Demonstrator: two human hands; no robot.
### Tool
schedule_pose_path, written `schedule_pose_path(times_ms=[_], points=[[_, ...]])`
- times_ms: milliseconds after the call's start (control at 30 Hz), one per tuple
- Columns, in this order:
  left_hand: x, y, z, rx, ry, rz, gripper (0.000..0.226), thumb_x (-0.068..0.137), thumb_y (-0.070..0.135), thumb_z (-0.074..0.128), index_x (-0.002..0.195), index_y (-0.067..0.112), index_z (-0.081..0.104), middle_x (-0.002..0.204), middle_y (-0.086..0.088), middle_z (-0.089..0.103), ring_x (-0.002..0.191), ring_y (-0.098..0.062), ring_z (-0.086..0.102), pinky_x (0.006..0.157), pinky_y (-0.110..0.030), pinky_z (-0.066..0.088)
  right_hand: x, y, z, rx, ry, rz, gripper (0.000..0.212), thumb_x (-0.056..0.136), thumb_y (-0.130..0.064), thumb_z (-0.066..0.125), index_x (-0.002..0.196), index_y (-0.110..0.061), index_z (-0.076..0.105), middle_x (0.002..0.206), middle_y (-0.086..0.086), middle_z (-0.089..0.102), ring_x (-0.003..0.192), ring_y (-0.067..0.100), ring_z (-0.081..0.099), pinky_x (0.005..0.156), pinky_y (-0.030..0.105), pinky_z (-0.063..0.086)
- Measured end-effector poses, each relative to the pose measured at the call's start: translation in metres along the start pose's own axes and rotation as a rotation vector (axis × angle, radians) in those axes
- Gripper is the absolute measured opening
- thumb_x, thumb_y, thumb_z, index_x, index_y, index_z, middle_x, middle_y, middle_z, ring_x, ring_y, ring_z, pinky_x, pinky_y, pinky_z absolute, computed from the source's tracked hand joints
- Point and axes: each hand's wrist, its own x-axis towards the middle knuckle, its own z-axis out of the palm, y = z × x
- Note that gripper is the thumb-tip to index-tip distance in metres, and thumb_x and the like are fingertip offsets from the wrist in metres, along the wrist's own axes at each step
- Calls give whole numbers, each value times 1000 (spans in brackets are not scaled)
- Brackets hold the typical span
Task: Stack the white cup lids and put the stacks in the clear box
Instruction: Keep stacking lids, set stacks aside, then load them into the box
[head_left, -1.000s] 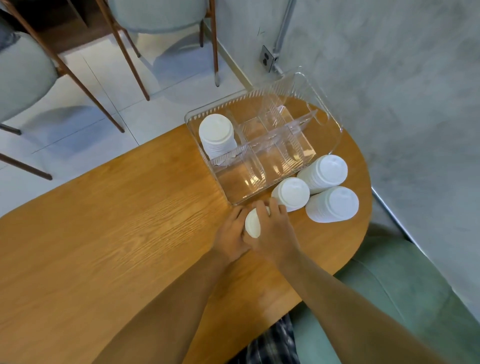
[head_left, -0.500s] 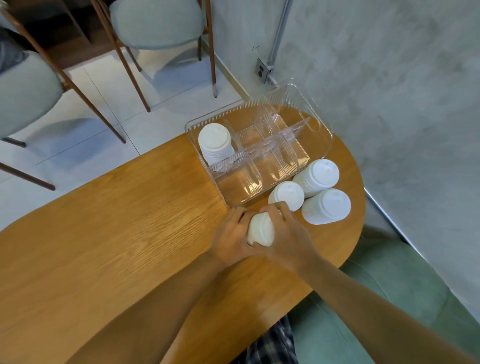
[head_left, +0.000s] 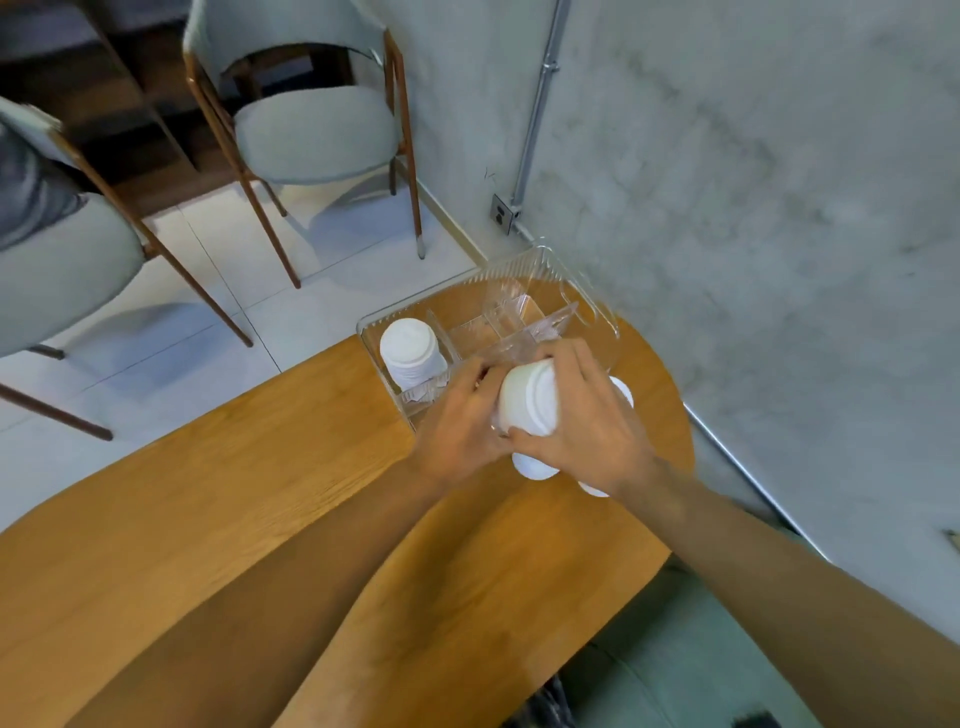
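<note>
Head view. Both hands hold one stack of white cup lids (head_left: 529, 401) in the air above the near wall of the clear box (head_left: 592, 299), which stands on the wooden tabletop (head_left: 249, 499) close to its rounded far end. The right hand (head_left: 589, 423) curls over the stack from the right, fingers across its far side and thumb under its near edge; the left hand (head_left: 457, 431) grips it from the left, its fingertips hidden behind the lids. The stack's long axis is tilted, its flat top turned toward the camera and somewhat to the left, not yet upright. The box's divided compartments lie directly beyond the hands, away from the person; the left-end compartment already contains an upright stack of lids (head_left: 410, 349), while the compartments beside it appear unfilled. Of the two hands, the right covers more of the stack and lies nearer the open compartments. Further white stacks rest on the tabletop, partly hidden under the hands: one below the held stack (head_left: 535, 467), one past the right knuckles (head_left: 625, 391). The coming move probably requires righting the axis and lowering forward.
</note>
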Motion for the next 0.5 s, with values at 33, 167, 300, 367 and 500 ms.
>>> schedule_pose_path(times_ms=[33,167,300,367,500], points=[[10,-2,-6,1,24,10,87,70,43,93,140,6,58,134,-14,59,121,-31,58,95,-38,52,11,0,-4,16,19,1,85,71,-50,89,135,-19,43,129,-5,43,110,15,47,78,32,46],[51,-18,-23,76,40,-24,87,72,34,95,145,10,55,137,-14,58,123,-30,56,98,-46,55,61,1,-8,54,77,-2,90,68,-44,94,138,-22,42,135,-1,43,119,23,51,86,31,47],[80,-40,-29,76,5,-107,94,74,43,94,152,16,49,145,-10,56,130,-29,52,103,-42,50,104,4,4,129,73,33,91,71,-44,93,144,-31,39,145,0,38,131,23,44,99,33,49],[95,-51,-31,79,-29,-157,94,77,47,91,155,22,46,149,-6,55,133,-27,51,108,-43,47,123,8,13,150,57,35,91,72,-43,93,145,-34,38,147,0,37,134,26,44,102,37,51],[119,-69,-34,45,-127,-261,83,86,43,85,156,26,44,155,-1,54,137,-25,52,116,-47,46,154,19,32,142,16,26,91,75,-41,92,147,-34,37,149,1,36,135,26,43,102,39,52]])
